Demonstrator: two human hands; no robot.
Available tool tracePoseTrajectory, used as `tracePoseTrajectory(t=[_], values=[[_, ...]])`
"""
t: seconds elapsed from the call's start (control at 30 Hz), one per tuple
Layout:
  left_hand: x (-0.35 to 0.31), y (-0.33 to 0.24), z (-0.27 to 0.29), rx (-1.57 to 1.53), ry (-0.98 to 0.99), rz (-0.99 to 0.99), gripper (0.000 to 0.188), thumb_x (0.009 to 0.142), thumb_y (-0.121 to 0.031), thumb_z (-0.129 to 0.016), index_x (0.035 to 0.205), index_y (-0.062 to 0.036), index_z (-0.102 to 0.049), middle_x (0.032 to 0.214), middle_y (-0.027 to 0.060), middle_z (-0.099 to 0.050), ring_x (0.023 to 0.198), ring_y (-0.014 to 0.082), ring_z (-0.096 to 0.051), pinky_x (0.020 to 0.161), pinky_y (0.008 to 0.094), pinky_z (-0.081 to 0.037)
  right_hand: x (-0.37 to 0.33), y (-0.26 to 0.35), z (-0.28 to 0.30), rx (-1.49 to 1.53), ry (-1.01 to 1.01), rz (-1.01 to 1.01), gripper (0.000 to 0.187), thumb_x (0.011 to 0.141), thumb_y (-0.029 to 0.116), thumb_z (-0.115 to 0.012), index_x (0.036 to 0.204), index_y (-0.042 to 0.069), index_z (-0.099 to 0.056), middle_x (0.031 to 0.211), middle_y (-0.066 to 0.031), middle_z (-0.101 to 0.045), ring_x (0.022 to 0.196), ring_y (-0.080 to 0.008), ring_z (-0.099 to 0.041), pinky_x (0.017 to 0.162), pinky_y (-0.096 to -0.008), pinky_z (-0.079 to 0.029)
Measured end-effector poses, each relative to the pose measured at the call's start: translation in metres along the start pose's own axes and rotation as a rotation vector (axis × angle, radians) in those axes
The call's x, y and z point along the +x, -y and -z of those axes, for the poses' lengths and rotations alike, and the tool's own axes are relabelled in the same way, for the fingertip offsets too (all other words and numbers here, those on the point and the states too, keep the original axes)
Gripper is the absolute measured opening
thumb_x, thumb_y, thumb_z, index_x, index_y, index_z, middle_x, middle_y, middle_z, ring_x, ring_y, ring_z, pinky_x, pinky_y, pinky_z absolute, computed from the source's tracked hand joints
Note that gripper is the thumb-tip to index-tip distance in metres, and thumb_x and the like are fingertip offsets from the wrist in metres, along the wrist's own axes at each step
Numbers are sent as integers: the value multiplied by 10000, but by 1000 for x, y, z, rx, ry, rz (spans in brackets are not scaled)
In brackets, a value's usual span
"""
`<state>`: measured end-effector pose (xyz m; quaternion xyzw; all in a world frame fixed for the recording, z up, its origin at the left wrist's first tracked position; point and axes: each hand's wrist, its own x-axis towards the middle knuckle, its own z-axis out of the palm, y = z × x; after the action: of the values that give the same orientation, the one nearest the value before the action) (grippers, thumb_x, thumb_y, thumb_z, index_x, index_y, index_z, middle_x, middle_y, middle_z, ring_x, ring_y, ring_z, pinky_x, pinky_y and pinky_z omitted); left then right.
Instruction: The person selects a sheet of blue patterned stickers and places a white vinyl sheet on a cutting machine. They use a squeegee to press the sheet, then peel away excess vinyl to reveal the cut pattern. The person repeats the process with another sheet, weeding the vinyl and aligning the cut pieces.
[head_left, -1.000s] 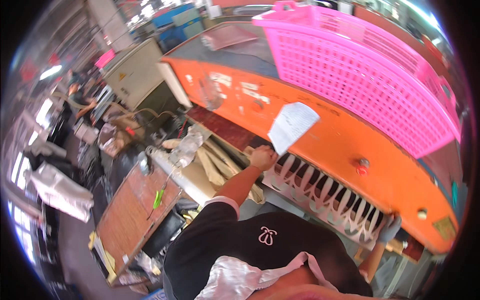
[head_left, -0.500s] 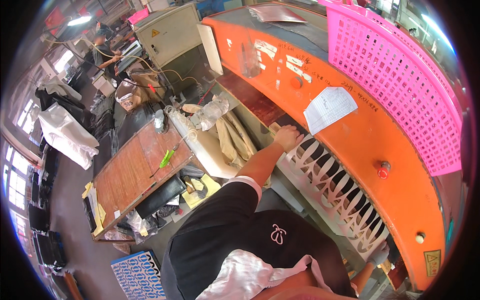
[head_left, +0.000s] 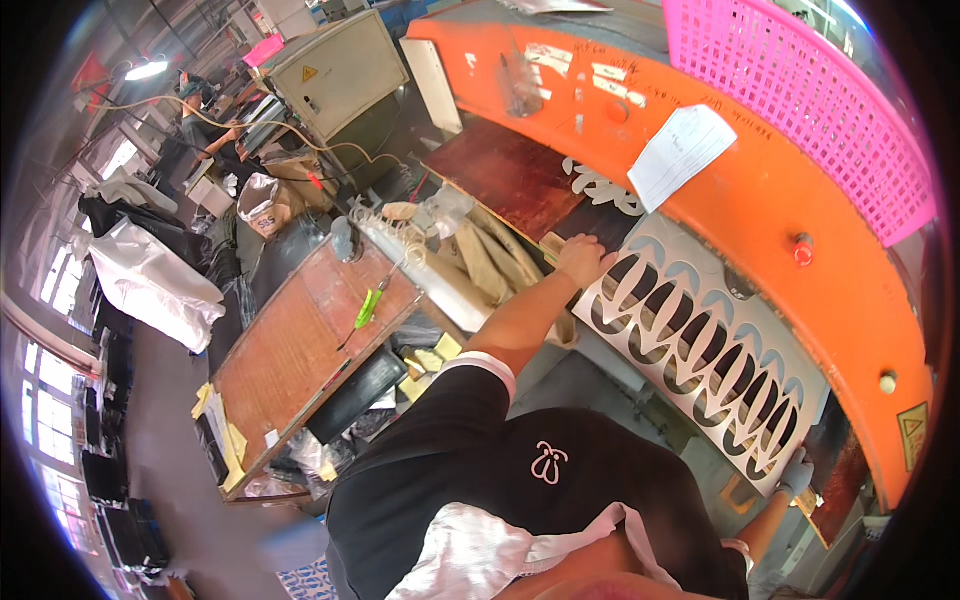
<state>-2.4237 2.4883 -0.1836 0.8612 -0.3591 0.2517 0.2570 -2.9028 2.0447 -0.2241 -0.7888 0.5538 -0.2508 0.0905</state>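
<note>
A white sheet (head_left: 645, 345) with a row of dark oval cut-outs and paler shapes behind them lies on the bed below the orange machine (head_left: 560, 75). My left hand (head_left: 585, 262) is bare and closed at the sheet's left end, beside a board edge. At the opposite end, my right hand (head_left: 797, 473), in a grey glove, is closed on the sheet's near right corner; its fingers are partly hidden. Several loose white cut pieces (head_left: 603, 188) lie on the dark red board (head_left: 500, 185) beyond my left hand.
A pink basket (head_left: 800, 110) stands on the machine, and a paper form (head_left: 685, 150) hangs from its front. To the left is a wooden table (head_left: 300, 350) with a green-handled tool (head_left: 368, 308). Behind stands a grey cabinet (head_left: 340, 75); a person (head_left: 205, 130) works at the far left.
More of the sheet shows from under the machine, with the paler shapes and loose white pieces now in sight. Both hands stay at its ends. The whole view has shifted.
</note>
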Motion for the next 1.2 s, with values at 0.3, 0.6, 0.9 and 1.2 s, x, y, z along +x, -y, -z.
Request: tracePoseTrajectory(t=[0.3, 0.6, 0.9, 1.2], values=[[-125, -8, 81, 17, -41, -32, 366, 814, -342, -599, 580, -61, -615, 667, 103, -531, 727, 287, -534, 667, 419, -424, -116, -63, 27, 132, 26, -61, 477, 871, 427, -462, 949, 10, -680, 892, -198, -673, 802, -348, -643, 733, -441, -469], [-236, -8, 147, 36, -38, -89, 290, 766, -291, -630, 549, -113, -559, 662, 55, -493, 697, 255, -511, 592, 412, -373, -218, -134, 45, -56, -23, -199, 549, 883, 483, -429, 1039, 4, -647, 952, -195, -665, 845, -362, -631, 744, -455, -457], [-281, -12, 183, -32, 37, -76, 267, 773, -250, -625, 561, -115, -537, 663, 44, -470, 680, 239, -495, 602, 383, -355, -291, -145, 70, -111, -151, -143, 485, 840, 384, -544, 649, -55, -622, 605, -221, -604, 494, -363, -538, 501, -476, -411], [-284, -9, 185, -14, 114, -79, 283, 787, -253, -614, 558, -106, -539, 669, 50, -484, 688, 238, -506, 608, 387, -361, -292, -131, 83, -165, -136, -65, 472, 842, 383, -528, 649, -35, -629, 616, -213, -609, 490, -341, -537, 485, -469, -396]])
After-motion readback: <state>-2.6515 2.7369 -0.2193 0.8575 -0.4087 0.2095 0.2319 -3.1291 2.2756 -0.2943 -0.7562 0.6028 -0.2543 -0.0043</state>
